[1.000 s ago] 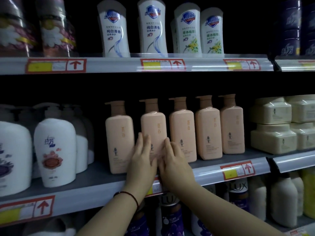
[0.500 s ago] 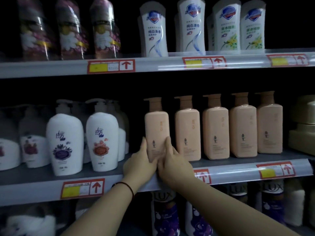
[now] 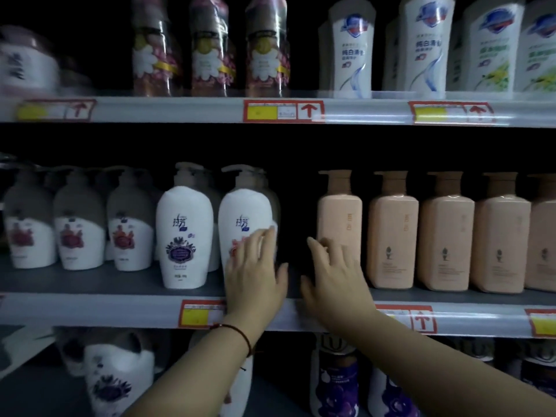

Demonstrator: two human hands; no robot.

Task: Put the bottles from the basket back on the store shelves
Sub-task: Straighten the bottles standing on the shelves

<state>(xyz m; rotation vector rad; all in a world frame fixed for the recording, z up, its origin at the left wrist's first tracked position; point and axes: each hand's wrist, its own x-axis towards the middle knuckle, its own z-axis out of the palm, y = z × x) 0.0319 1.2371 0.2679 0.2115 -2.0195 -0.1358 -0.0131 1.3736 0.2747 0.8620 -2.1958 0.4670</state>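
A row of peach pump bottles stands on the middle shelf [image 3: 120, 308]; the leftmost peach bottle [image 3: 339, 215] has my right hand [image 3: 334, 275] in front of its lower part, fingers spread and holding nothing. My left hand [image 3: 255, 278] is open and lies against the front of a white pump bottle [image 3: 245, 215] with a red label. A dark gap separates the white bottle from the peach one. Another white bottle [image 3: 184, 236] with a purple label stands just left. No basket is in view.
More white pump bottles [image 3: 79, 233] fill the shelf's left part. The upper shelf [image 3: 180, 109] carries floral bottles [image 3: 210, 46] and white body-wash bottles [image 3: 349, 49]. Purple-labelled bottles [image 3: 338, 383] stand on the lower shelf. Red price tags [image 3: 282, 111] line the shelf edges.
Both hands let go of the leftmost peach bottle and spread apart; my left hand moved left onto the white bottle. The view shifted left along the shelf.
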